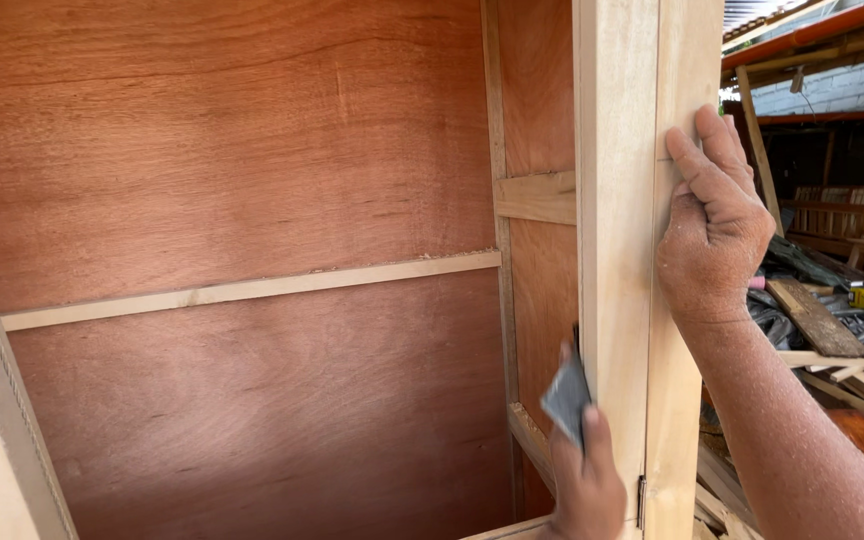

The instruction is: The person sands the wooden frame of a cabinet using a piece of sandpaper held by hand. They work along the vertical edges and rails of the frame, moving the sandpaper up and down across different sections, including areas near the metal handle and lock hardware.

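Landmark, pale upright post [615, 250]: ran top to bottom of view, long axis vertical; all places below given rel. to it.
Cabinet back panel [232, 250]: reddish plywood, lay left of post, w/ a pale horiz. batten [252, 290] across it.
Right hand [714, 235]: sat on post's right edge, upper half; fingers curled shut against the wood, holding nothing separate.
Left hand [588, 490]: sat at post's left face, near bottom; fingers pinched closed on the grey blade.
Grey blade [566, 398]: thin flat piece, touching post's left face, directly above left-hand fingers; left hand much nearer than right.
Hinge [641, 500]: small, dark, low on post's right seam.
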